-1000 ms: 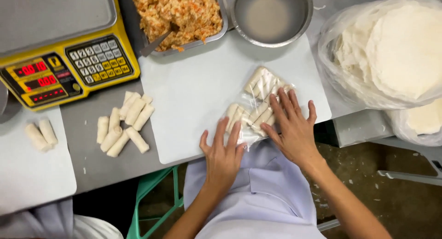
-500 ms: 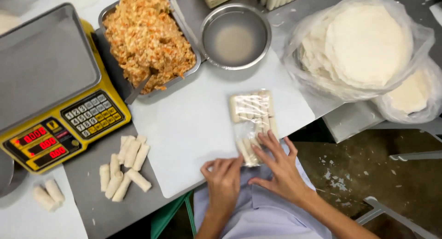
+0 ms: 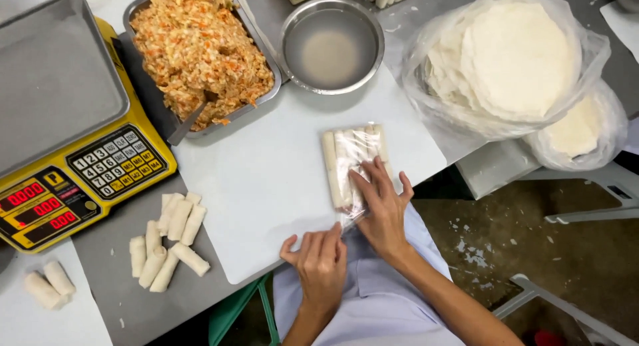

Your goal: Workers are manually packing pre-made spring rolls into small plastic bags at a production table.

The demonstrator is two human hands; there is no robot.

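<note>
Clear plastic bag of pale rolls, lying flat on the white cutting board, near its right front corner. Several rolls side by side inside, long axes running away from the body, packed into one neat row. Probably light. Soft too, by the look of the thin wrappers: likely to dent or split under a hard squeeze. Film thin and glossy, so likely slippery and prone to crumple. Best taken hold of at the empty open end, nearest the body, or from underneath with a flat palm; not by pinching the rolls themselves.

Right hand laid flat on the near end of the bag, fingers spread and pressing down, nothing clasped. Left hand at the board's front edge, just beside the loose mouth of the bag, fingers curled together; whether pinching the film or only touching it, cannot tell.

Further out: loose rolls in a small heap left of the board on the grey table, two more on a white surface at the far left. Behind the board, a metal tray of orange shredded filling, a steel bowl of water, and bagged round wrappers to the right. Yellow scale at the left.
</note>
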